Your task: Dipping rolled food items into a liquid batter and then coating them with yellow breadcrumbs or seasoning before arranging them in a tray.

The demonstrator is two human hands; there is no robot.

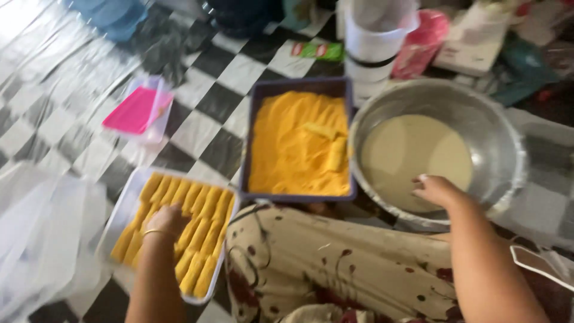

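Head view: Patterned fabric (335, 269), cream with dark red flowers, is seen nearest the camera, between the two forearms. The left hand (164, 220) is laid on the clear tray (119, 209) of crumbed sticks (200, 230), its fingers curled down over the sticks in the tray's middle; whether one is gripped cannot be told, as the fingertips are hidden. The sticks are packed in rows, their long axes running up and away to the right. The right hand (436, 190) is held over the near rim of the metal bowl (508, 149), fingers loosely bent and pointing left, above the pale batter (406, 152); nothing is seen in its grasp. Between the two hands the purple tray (258, 137) of orange crumbs (287, 149) is placed, with two coated sticks (332, 143) lying at its right side. These are nearer the right hand, up and to its left. A pink lidded box (136, 110) and a white bucket (376, 36) are set farther back on the chequered floor (203, 128).
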